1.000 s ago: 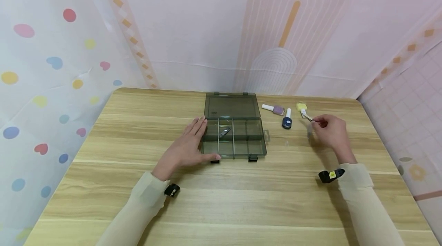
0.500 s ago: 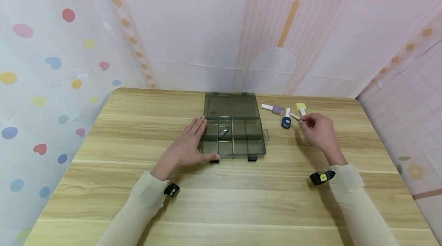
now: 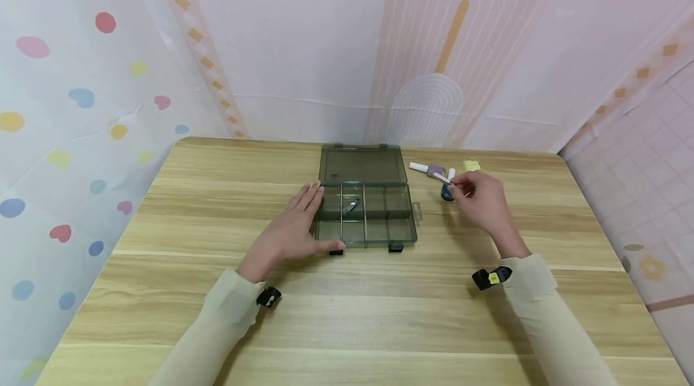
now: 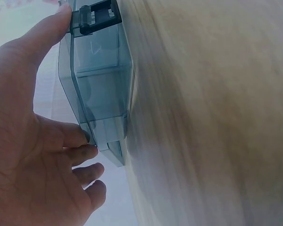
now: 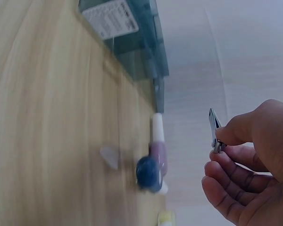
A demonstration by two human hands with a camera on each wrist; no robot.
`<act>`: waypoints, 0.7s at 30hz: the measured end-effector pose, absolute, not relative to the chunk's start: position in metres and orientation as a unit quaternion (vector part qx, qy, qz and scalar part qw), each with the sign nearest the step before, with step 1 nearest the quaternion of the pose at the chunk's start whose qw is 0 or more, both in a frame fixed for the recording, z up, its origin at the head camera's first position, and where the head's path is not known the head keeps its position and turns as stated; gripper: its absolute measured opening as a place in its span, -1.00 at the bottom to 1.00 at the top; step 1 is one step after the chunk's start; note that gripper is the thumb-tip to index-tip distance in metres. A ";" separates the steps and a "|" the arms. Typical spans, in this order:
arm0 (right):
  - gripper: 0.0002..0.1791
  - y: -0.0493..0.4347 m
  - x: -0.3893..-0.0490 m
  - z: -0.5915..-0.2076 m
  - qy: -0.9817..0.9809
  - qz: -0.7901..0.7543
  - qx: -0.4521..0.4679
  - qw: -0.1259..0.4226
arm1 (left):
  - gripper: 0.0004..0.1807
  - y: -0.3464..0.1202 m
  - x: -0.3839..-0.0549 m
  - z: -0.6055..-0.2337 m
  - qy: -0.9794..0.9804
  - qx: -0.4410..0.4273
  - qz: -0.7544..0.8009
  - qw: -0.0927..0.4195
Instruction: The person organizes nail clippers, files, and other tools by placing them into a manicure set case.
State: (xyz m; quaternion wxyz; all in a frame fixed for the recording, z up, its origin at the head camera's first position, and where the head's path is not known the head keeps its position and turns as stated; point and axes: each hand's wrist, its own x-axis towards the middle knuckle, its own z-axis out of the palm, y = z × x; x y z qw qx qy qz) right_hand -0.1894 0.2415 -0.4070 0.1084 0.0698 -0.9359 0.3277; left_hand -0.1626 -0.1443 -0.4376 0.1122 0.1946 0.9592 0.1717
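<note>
My right hand (image 3: 481, 199) pinches a silver nail clipper (image 5: 214, 129) between thumb and fingers, up over the table. In the head view the clipper overlaps the purple nail polish bottle (image 3: 435, 170) and the dark blue bottle (image 3: 447, 193). My left hand (image 3: 290, 229) rests against the left side of an open, see-through dark green compartment box (image 3: 402, 230). Its thumb lies at the front left latch (image 4: 100, 18), its fingers by the back corner. Inside a middle back compartment lies a small silver tool (image 3: 352, 205), like another nail clipper.
A yellow bottle (image 3: 472, 164) stands out past the right hand, partly hidden by it. A small clear piece (image 5: 110, 157) lies on the wooden table (image 3: 379, 320) near the bottles. The box lid (image 3: 363, 165) leans back toward the patterned wall cloth.
My right hand has moved left with the nail clipper, from beside the yellow bottle to over the dark blue one. The left hand and the box have stayed in place.
</note>
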 end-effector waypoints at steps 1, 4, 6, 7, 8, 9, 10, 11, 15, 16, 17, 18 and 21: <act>-0.84 0.239 -0.189 -0.406 -0.936 0.328 0.074 0.109 | 0.42 -0.144 -0.163 -0.438 0.959 0.195 0.173 0.112; -0.84 0.231 -0.190 -0.404 -0.934 0.328 0.088 0.115 | 0.42 -0.144 -0.162 -0.437 0.959 0.194 0.173 0.114; -0.85 0.226 -0.190 -0.403 -0.932 0.328 0.099 0.118 | 0.42 -0.144 -0.162 -0.436 0.959 0.192 0.174 0.115; -0.85 0.223 -0.190 -0.403 -0.931 0.328 0.105 0.120 | 0.42 -0.144 -0.162 -0.436 0.959 0.192 0.174 0.115; -0.85 0.220 -0.191 -0.403 -0.930 0.329 0.110 0.122 | 0.42 -0.144 -0.162 -0.436 0.959 0.193 0.175 0.116; -0.85 0.218 -0.191 -0.402 -0.930 0.328 0.114 0.123 | 0.43 -0.144 -0.162 -0.436 0.958 0.193 0.176 0.115; -0.85 0.216 -0.191 -0.402 -0.929 0.327 0.119 0.125 | 0.43 -0.144 -0.162 -0.436 0.958 0.194 0.177 0.115; -0.85 0.213 -0.191 -0.402 -0.929 0.325 0.122 0.124 | 0.43 -0.144 -0.162 -0.436 0.958 0.194 0.179 0.116; -0.84 0.203 -0.190 -0.399 -0.929 0.324 0.133 0.117 | 0.44 -0.144 -0.162 -0.436 0.958 0.193 0.177 0.118; -0.84 0.200 -0.191 -0.399 -0.928 0.325 0.137 0.117 | 0.44 -0.144 -0.162 -0.436 0.958 0.193 0.177 0.118; -0.84 0.198 -0.191 -0.399 -0.927 0.326 0.142 0.117 | 0.44 -0.144 -0.162 -0.436 0.958 0.192 0.176 0.119; -0.85 0.195 -0.191 -0.398 -0.926 0.328 0.147 0.117 | 0.44 -0.144 -0.162 -0.435 0.958 0.191 0.176 0.119; -0.86 0.187 -0.192 -0.399 -0.923 0.331 0.161 0.112 | 0.44 -0.144 -0.162 -0.435 0.958 0.191 0.177 0.118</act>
